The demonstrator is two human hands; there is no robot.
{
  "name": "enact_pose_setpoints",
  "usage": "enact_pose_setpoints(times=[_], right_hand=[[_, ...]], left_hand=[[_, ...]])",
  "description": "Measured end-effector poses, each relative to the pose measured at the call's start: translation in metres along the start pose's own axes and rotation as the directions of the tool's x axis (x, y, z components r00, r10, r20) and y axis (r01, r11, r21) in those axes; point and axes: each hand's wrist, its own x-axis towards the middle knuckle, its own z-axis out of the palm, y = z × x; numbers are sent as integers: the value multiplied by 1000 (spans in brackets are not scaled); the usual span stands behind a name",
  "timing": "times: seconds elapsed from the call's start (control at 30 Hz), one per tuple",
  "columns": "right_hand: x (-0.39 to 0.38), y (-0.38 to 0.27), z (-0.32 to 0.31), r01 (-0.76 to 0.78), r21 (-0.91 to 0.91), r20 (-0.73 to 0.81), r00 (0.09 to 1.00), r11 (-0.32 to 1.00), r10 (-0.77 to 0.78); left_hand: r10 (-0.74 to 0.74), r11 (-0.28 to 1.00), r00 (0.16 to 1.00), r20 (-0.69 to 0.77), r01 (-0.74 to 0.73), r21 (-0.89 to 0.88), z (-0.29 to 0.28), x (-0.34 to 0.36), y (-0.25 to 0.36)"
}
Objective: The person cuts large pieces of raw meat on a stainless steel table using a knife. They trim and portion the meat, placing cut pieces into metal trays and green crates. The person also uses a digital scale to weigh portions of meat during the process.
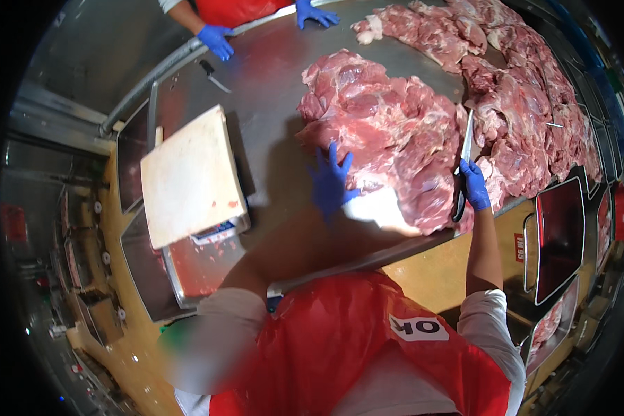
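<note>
A broad, uneven slab of raw pink-red meat with a whitish patch at its near edge point(388, 139) lies on a shiny grey metal table point(277, 76). At the slab's left edge is the left hand in a blue glove point(331, 182), its fingers spread wide and gripping nothing visible; shadow makes it hard to tell how firmly it touches the meat. Along the slab's right edge, the right hand in a blue glove point(475, 186) is curled around a long steel knife with a black handle point(467, 142), its blade pointing away from the wearer. A heap of pink raw meat pieces point(523, 118) lies right of the slab. Left of it sits a flat, off-white square board point(191, 180). Beyond it, to the far left, lies a small black-handled knife point(206, 67), near a co-worker's blue-gloved hand point(216, 41).
</note>
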Motion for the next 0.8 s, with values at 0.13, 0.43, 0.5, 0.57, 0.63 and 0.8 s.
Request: enact_pose_setpoints(times=[0.13,0.43,0.5,0.57,0.63,0.8], right_hand=[[-2,-23,23,14,-143,269,963,990,26],[-8,-18,50,41,-101,191,981,994,-21],[-7,-25,57,38,-114,236,972,993,-10],[-6,-16,42,18,-102,225,974,995,6],[-4,-15,38,5,-149,156,988,989,19],[0,-9,35,48,-125,217,976,991,-20]], left_hand=[[131,984,975,-178,-150,-96,30,-13,-30],[-201,946,932,-302,104,-308,-7,45,-96],[-229,929,973,15,223,-296,41,74,-141],[-278,913,872,403,371,-173,25,92,-122],[-357,905,864,354,414,-99,4,108,-100],[-368,928,875,314,327,177,13,103,-103]])
